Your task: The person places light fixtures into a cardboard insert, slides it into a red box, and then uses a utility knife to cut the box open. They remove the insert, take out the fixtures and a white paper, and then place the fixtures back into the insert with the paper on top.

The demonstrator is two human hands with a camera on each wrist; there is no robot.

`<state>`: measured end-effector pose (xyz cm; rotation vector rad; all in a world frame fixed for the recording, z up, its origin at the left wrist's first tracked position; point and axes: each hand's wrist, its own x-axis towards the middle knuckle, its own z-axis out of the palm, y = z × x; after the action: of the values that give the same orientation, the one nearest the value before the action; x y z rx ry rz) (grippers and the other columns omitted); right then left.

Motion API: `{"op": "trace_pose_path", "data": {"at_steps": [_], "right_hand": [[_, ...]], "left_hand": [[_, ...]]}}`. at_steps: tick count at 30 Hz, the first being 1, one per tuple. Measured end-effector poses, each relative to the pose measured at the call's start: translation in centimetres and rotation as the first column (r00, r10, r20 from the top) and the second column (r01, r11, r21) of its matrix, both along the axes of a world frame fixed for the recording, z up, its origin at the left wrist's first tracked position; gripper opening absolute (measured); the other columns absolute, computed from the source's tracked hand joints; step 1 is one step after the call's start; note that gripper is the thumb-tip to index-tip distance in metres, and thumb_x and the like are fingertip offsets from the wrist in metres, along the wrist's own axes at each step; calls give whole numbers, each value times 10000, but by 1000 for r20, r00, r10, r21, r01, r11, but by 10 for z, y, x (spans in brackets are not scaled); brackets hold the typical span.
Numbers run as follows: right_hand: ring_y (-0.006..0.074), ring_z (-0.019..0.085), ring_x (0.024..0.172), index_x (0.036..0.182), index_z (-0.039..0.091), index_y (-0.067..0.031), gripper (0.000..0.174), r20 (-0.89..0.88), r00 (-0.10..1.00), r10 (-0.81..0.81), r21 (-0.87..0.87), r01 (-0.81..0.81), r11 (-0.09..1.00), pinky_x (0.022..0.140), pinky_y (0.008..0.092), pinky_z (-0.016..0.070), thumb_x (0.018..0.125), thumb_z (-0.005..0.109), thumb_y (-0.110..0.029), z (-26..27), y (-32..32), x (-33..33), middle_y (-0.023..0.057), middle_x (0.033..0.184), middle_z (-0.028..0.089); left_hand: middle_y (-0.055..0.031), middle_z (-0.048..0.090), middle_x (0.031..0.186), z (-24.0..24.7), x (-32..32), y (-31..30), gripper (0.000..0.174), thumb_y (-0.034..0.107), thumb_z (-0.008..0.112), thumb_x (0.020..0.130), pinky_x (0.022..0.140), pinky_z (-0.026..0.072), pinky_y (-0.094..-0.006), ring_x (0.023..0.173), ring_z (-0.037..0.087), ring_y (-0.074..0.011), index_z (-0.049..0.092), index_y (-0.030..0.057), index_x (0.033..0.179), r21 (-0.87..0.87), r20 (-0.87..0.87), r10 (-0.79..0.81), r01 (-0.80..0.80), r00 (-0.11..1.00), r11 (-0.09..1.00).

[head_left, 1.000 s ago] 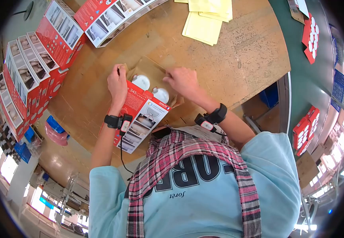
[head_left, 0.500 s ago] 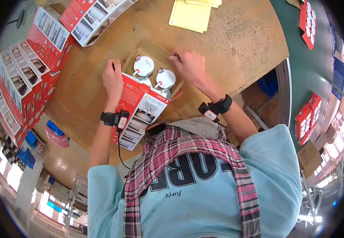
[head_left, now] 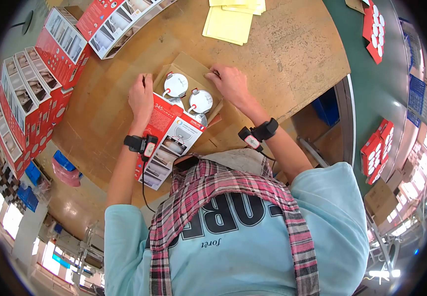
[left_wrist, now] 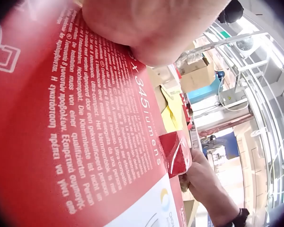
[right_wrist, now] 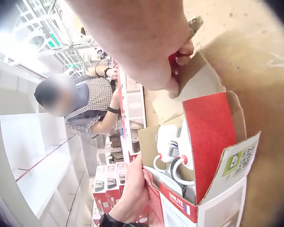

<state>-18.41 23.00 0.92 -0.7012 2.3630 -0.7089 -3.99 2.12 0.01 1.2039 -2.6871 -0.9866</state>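
Near the front edge of the table (head_left: 292,54), the left hand (head_left: 141,98) grips the open red downlight box (head_left: 174,133) by its side; the right hand (head_left: 231,84) apparently pinches its top flap (head_left: 191,65), which lies folded back.

Table (head_left: 292,54): I see a worn wooden top.
Boxes (head_left: 26,98): a red-and-white row along the edge, 9 to 10 o'clock.
Yellow sheets (head_left: 228,22): a loose pile at 12 o'clock.
Red card (head_left: 373,27): dotted with white discs, 2 o'clock, off the table.
Bystander (right_wrist: 80,106): I can make out a checked shirt in the right wrist view.
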Motion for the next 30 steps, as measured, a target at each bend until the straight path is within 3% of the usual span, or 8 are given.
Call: {"op": "trace_pose_path", "data": {"at_steps": [6,30], "right_hand": [[330,637,724,831,664,-79,221,-21,1000,16,11,-15,1000,603,436,488,826,639,-299,-5,-1,-2,137,748,660],[325,639,714,848,688,-85,229,-10,1000,-20,-16,19,1000,626,426,490,808,650,-307,-9,0,-1,137,741,662]], "left_hand": [[-185,648,867,8,-4,4,349,344,453,942,695,455,-453,824,611,-387,605,30,958,73,32,69,-72,997,995],[-203,646,869,3,-4,4,392,387,446,945,696,461,-478,836,603,-409,599,27,929,8,-7,58,-58,998,998]]}}
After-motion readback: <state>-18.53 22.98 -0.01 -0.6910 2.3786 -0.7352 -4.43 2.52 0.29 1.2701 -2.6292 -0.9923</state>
